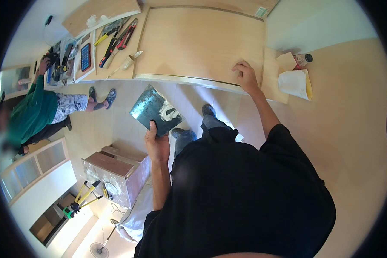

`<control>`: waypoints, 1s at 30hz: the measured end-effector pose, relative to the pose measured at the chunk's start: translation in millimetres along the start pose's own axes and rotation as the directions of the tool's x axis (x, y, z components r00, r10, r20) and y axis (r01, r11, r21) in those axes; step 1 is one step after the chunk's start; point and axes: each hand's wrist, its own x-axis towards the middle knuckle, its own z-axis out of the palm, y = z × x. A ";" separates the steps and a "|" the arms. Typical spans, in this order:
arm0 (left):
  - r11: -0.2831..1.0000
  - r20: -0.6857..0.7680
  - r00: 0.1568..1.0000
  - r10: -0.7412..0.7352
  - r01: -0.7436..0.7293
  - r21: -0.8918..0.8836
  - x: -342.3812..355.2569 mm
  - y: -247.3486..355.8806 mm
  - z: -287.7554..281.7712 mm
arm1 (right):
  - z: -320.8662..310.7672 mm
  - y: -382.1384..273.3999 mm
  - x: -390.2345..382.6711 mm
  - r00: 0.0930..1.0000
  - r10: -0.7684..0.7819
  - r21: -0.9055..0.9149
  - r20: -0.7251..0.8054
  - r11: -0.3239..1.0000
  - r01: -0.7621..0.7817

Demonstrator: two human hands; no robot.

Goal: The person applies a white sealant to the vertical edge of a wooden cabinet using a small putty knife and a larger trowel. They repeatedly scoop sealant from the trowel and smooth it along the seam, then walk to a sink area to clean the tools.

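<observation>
My left hand grips a dark, flat metal putty plate by its near edge, thumb on top. A smear of white putty lies on the plate's right side. The plate is held in the air in front of the cabinet's front edge. My right hand is over the right front part of the pale wooden panel. Its fingers are loosely bent and apart, and nothing shows in them. Whether the fingertips touch the wood I cannot tell.
Left on the worktop are a red-black utility knife, a putty knife and a phone. A white paper bag stands at right. Another person works at left. A wooden box and yellow tripod stand below.
</observation>
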 end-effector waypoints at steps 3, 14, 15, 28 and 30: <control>1.000 0.009 1.000 0.029 -0.029 -0.004 -5.7 -4.3 -0.3 | -6.5 1.1 -3.8 0.950 0.302 0.252 0.074 0.917 -0.311; 0.994 -0.081 0.992 0.097 -0.100 -0.043 -38.8 -3.5 -17.7 | 12.4 -31.4 -4.4 0.993 -0.111 -0.158 0.037 0.981 0.115; 0.993 -0.123 0.987 0.102 -0.108 -0.041 -42.9 -3.2 -21.7 | 14.0 -30.3 -7.7 0.994 -0.051 -0.162 0.097 0.985 0.066; 0.919 -0.359 0.894 0.270 -0.350 -0.180 -108.2 48.5 -124.0 | 57.0 -59.5 -40.3 0.963 -0.231 -0.514 -0.136 0.847 0.131; 0.890 -0.362 0.879 0.311 -0.402 -0.213 -117.5 62.3 -149.7 | 100.1 -104.4 -67.9 0.975 0.199 -0.244 0.098 0.955 -0.171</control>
